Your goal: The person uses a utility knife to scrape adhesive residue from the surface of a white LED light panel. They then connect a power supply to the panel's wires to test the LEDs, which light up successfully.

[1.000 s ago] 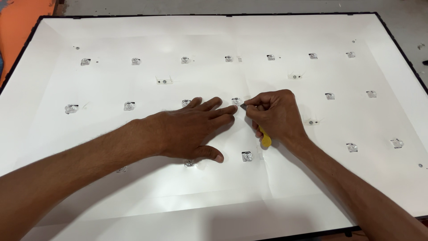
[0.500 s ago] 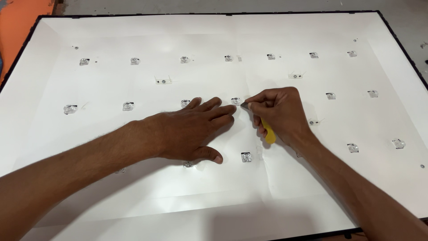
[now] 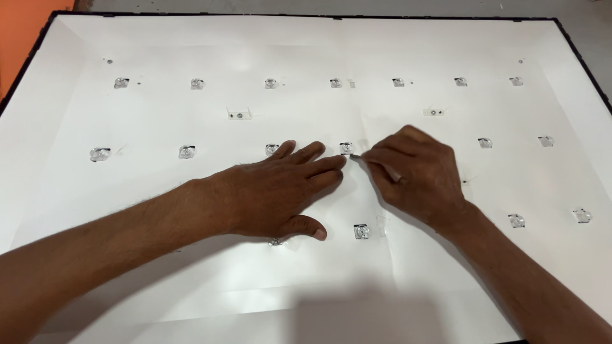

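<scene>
The head view looks down on a large white reflector sheet [image 3: 191, 267] set in a thin black frame [image 3: 574, 38]. Small clear lenses are spread over the sheet in rows.

The left hand [image 3: 274, 191] lies flat on the sheet, palm down, fingers spread and stretched toward the middle, gripping nothing. Its fingertips [image 3: 335, 162] stop just beside one centre lens [image 3: 346, 148] in the middle row. Its thumb [image 3: 306, 226] points toward the near edge, and another lens [image 3: 275, 241] peeps out from under the heel of the hand. A further lens [image 3: 272, 149] sits just above the index finger.

The right hand [image 3: 417, 175] is closed in a pinch round a thin tool [image 3: 376, 165], held much like a pen. The tool's tip [image 3: 352, 155] rests at the lower right edge of the centre lens, touching or very nearly touching it; I cannot tell which. Most of the tool's handle is hidden in the hand.

Nearer the person, between the two forearms, a lens with a dark square surround [image 3: 361, 231] lies on the sheet. Two small white clips [image 3: 239, 114] [image 3: 433, 112] sit between the top and middle rows. Creases run across the sheet, and an orange surface [image 3: 19, 32] shows at the far left corner beyond the frame.
</scene>
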